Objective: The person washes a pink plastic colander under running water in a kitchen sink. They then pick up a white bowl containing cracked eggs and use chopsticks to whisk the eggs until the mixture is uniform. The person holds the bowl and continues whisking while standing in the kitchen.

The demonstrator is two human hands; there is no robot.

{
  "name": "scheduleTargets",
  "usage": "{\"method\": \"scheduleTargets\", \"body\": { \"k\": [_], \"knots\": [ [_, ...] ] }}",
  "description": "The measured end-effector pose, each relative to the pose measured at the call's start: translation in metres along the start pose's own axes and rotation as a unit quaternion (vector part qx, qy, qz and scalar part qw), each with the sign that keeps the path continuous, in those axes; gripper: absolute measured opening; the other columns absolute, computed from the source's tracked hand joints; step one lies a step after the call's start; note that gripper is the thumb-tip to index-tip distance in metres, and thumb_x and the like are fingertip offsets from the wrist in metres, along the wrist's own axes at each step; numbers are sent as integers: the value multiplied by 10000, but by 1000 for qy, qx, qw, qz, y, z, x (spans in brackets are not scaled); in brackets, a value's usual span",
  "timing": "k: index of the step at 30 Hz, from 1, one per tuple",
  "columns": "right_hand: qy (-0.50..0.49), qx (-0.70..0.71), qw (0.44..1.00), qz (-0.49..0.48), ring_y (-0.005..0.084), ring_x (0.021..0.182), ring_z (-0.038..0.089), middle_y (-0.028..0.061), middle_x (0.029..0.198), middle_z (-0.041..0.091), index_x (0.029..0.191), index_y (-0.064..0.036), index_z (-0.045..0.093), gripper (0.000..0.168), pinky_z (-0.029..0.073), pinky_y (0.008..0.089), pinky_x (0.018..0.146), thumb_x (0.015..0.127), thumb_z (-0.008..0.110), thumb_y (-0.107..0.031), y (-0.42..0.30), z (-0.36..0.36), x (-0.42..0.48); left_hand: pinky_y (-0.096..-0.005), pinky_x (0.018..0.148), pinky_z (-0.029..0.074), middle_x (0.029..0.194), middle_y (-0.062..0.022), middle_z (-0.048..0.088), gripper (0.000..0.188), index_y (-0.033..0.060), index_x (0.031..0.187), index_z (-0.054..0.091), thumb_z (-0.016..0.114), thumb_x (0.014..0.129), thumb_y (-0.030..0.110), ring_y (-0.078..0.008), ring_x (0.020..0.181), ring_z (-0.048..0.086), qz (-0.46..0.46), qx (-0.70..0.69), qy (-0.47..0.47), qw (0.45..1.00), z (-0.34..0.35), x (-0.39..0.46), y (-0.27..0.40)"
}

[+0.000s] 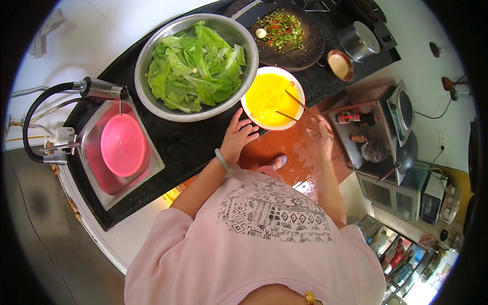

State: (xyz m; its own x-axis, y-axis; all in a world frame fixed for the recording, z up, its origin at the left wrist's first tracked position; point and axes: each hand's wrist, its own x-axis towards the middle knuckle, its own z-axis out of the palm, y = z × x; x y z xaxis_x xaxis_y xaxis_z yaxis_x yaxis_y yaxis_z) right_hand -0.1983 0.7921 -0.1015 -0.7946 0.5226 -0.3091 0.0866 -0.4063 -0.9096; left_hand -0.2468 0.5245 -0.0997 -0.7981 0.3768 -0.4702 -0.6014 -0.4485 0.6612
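A white bowl with a red rim (301, 84) sits near the counter's front edge, with yellow beaten egg (267, 95) in it. My right hand (323, 131) grips a pair of brown chopsticks (295, 117); their tips dip apart into the egg. At the bowl's near left side is my left hand (239, 135), fingers spread and a pale bangle on the wrist. Whether its fingertips touch the bowl I cannot tell. Just left of the bowl stands a large metal basin (142, 82) full of green leafy vegetables (194, 72).
Behind the bowl, chopped green and red peppers (284, 30) lie on a dark round board (314, 45). A small brown bowl (339, 65) and a metal pot (358, 41) stand to the right. At left, a pink colander (124, 145) rests in the sink (152, 164) beneath a faucet (101, 89).
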Motion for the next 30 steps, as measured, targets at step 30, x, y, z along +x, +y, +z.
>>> {"method": "scheduleTargets", "body": {
  "k": [30],
  "knots": [
    [-81, 53, 989, -114, 220, 720, 636, 134, 858, 628, 1044, 47, 552, 244, 524, 295, 681, 927, 458, -145, -115, 35, -26, -347, 853, 495, 1147, -102, 475, 643, 139, 1415, 201, 524, 863, 64, -190, 998, 535, 3, 3, 3, 1000, 5, 0, 3]
  ]
}}
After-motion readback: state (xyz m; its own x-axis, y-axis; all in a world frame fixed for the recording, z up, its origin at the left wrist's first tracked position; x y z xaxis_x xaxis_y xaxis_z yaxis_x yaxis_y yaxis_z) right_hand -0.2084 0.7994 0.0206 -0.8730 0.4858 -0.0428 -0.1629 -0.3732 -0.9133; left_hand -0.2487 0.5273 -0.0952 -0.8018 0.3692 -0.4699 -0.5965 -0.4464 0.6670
